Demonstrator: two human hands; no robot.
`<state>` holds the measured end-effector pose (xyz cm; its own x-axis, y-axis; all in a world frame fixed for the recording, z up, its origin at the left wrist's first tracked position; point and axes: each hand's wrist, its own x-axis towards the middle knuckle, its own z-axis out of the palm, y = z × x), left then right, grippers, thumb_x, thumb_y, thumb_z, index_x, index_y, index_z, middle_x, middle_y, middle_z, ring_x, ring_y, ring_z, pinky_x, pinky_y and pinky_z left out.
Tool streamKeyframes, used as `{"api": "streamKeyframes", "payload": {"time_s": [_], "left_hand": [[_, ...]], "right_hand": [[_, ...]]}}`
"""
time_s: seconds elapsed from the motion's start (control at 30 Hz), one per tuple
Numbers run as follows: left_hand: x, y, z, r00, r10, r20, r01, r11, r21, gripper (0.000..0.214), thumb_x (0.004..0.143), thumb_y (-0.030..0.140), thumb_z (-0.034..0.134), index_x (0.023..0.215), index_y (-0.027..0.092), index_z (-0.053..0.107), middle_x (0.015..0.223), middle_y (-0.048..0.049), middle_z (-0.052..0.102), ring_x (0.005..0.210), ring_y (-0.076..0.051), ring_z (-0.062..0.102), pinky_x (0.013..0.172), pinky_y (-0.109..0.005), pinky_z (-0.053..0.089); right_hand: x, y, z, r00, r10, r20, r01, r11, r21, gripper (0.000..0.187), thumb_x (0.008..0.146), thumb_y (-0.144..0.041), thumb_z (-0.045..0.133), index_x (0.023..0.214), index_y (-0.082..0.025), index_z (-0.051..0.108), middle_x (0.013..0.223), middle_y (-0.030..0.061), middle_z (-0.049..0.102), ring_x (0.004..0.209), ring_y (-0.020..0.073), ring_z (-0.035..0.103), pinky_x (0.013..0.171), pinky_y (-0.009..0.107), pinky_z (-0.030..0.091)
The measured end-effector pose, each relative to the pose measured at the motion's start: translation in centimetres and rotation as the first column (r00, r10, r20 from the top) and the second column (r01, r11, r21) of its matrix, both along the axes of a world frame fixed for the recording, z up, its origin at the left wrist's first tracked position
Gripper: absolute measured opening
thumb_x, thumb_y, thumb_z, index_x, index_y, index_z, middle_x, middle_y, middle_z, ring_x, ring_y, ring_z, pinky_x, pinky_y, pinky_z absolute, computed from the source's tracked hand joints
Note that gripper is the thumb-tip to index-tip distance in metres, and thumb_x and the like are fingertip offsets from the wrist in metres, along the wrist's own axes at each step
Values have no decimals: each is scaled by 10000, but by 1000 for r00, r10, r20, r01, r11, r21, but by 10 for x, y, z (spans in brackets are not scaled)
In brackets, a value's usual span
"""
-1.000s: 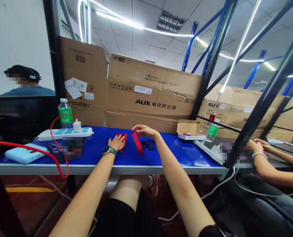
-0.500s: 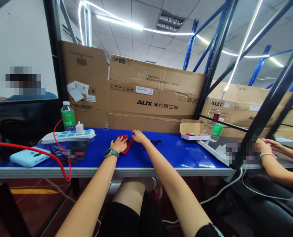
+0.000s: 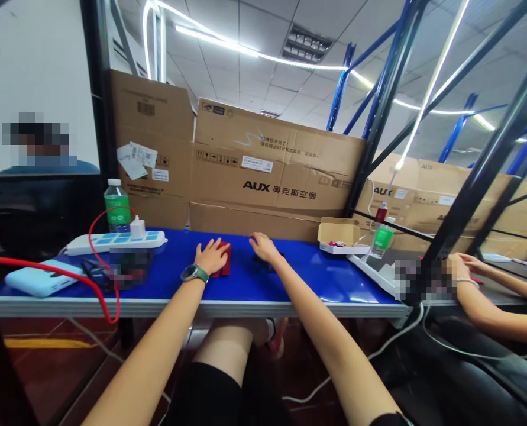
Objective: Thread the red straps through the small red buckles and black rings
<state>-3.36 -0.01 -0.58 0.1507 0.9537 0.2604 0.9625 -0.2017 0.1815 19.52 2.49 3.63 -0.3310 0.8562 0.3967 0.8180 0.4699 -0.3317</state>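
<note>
My left hand (image 3: 212,257), with a watch on its wrist, lies flat with fingers spread on a red block-like object (image 3: 226,260). The hand covers much of that object, so its exact kind does not show. To the right, my right hand (image 3: 265,247) hovers over or touches the blue tabletop, fingers partly apart and pointing left. Small black pieces (image 3: 270,267) lie just under and beside it, partly hidden by the hand and wrist. I see nothing held in the right fingers.
A power strip (image 3: 112,242), light blue case (image 3: 41,279), red cable (image 3: 99,296) and water bottle (image 3: 117,207) are on the left. An open small carton (image 3: 340,248) stands back right, before a cardboard wall (image 3: 272,160). A co-worker's hands (image 3: 462,269) are beyond the rack post.
My right hand has moved away from the red object toward the black pieces. The red part that stuck out at an angle now sits straighter under my left hand. The view has shifted slightly.
</note>
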Motion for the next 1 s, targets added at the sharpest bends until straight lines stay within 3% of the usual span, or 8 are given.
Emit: {"api": "streamKeyframes", "payload": {"time_s": [0.2,0.43,0.53,0.63,0.7,0.8,0.9,1.0], "left_hand": [[7,3,0,998,-59,-13,55,980,-190,652,932,685,309,1522,420,387,1649,-40,245,1517,-366,198,1149,-700,138],[-16,8,0,995,-80,-59,61,961,-269,624,979,602,239,1569,402,274,1667,1,123,1545,-288,105,1189,-642,83],[-15,4,2,993,-72,-89,53,978,-203,573,991,503,296,1550,389,336,1660,1,169,1540,-290,141,1186,-657,72],[5,-3,6,982,-126,-143,133,990,42,558,957,350,395,1513,318,437,1650,-31,237,1531,-296,189,1205,-634,63],[25,-6,6,954,-258,-155,284,943,175,553,964,286,358,1508,257,451,1636,-52,288,1520,-257,234,1241,-530,107],[52,-6,-2,887,-442,-130,454,888,76,541,985,349,352,1482,179,483,1591,-112,379,1477,-258,340,1225,-424,247],[61,1,-14,880,-467,-85,465,884,-41,532,1000,349,301,1485,212,472,1585,-101,393,1467,-268,360,1213,-476,263],[58,7,-21,892,-447,-65,444,895,-54,539,999,322,284,1504,217,439,1607,-94,352,1476,-258,343,1221,-486,240]], "right_hand": [[31,-24,-32,995,-84,52,91,986,-143,700,850,-774,518,1450,-416,486,1648,64,242,1506,406,158,1139,706,117],[37,-28,-41,965,-168,202,205,962,-182,645,972,-695,326,1511,-355,427,1626,113,297,1499,359,240,1176,637,109],[43,-27,-41,962,-167,216,206,963,-175,622,988,-657,323,1513,-339,426,1622,111,308,1496,348,260,1179,625,138],[41,-28,-43,965,-183,189,204,973,-103,535,1018,-553,342,1481,-322,478,1597,106,361,1492,355,268,1175,660,101],[34,-29,-45,975,-176,138,174,984,22,469,1026,-439,387,1457,-300,507,1583,102,387,1502,332,253,1190,651,42],[19,-29,-47,997,-19,73,7,988,154,486,1030,-331,381,1499,-220,445,1589,123,372,1507,265,259,1235,540,95],[7,-27,-51,975,192,109,-198,979,50,527,1049,-372,328,1526,-156,390,1567,150,401,1471,243,344,1208,466,264],[5,-24,-57,958,245,149,-247,969,-11,519,1057,-441,314,1500,-198,429,1541,128,447,1424,247,420,1169,468,335]]}}
